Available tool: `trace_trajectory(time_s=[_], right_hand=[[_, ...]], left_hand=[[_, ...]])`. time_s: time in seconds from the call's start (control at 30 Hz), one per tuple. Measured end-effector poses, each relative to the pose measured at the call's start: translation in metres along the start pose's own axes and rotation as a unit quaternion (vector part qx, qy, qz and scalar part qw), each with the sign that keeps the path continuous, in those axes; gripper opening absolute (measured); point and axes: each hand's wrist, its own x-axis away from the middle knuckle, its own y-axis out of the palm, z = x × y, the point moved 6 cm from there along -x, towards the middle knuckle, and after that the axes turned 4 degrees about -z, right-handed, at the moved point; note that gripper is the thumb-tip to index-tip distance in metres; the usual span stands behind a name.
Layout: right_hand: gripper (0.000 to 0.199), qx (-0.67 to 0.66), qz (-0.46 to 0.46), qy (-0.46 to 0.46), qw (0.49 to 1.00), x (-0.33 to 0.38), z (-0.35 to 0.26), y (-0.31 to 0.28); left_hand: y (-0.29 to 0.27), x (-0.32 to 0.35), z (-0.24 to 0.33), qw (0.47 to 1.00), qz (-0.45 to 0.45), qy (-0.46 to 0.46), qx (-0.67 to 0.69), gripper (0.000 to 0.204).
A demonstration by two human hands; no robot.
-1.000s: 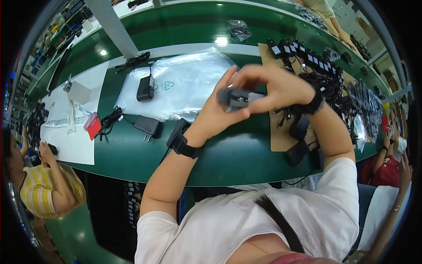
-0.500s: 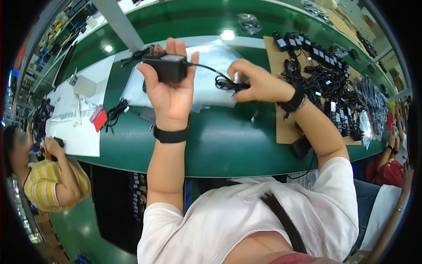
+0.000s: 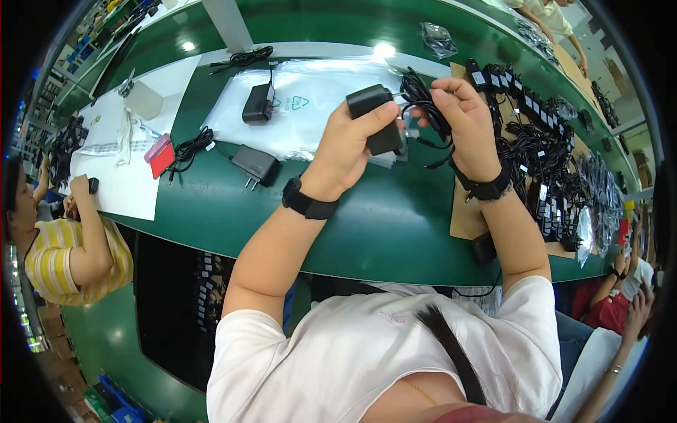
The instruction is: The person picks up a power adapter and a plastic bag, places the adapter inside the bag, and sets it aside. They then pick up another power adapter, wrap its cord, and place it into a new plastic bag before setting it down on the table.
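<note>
My left hand (image 3: 343,149) is closed around a black power adapter (image 3: 384,139), thumb across its side. Just right of it, my right hand (image 3: 467,134) holds the adapter's black cable (image 3: 425,106), which is bundled in loops, its fingers bent around the coil. The hands are close together above the right edge of a stack of clear plastic bags (image 3: 233,116). A second black adapter (image 3: 258,103) lies on those bags. Below them, a third adapter (image 3: 255,165) rests on the green table with its plug prongs showing.
Many adapters and coiled cables (image 3: 525,144) cover a cardboard sheet (image 3: 462,211) at right, beside bagged cables (image 3: 599,190). Left are a black cable (image 3: 190,151), a red card (image 3: 162,161) and a white board (image 3: 134,194). A co-worker in yellow stripes (image 3: 77,261) sits at far left.
My left hand has turned from palm up and moved right with the adapter. My right hand has moved right with the cable bundle, now beside the adapter. The view has shifted slightly.
</note>
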Motion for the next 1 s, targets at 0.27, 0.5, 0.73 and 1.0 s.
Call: trace_trajectory(time_s=[0.27, 0.5, 0.73, 1.0], right_hand=[[0.039, -0.141, -0.01, 0.043, 0.989, 0.002, 0.02, -0.009], [0.038, -0.206, -0.048, 0.038, 0.977, 0.003, 0.023, -0.009], [0.037, -0.165, -0.041, 0.033, 0.985, 0.004, 0.025, -0.011], [0.033, -0.083, -0.053, 0.025, 0.995, 0.007, 0.031, -0.006]], left_hand=[[0.002, -0.001, -0.008, 0.999, 0.035, 0.006, 0.016, 0.027], [0.005, -0.002, -0.016, 1.0, -0.017, -0.004, -0.006, 0.028], [0.001, -0.005, -0.014, 1.0, 0.001, 0.019, 0.005, 0.024], [0.008, -0.004, -0.019, 1.0, -0.024, 0.017, -0.002, 0.026]])
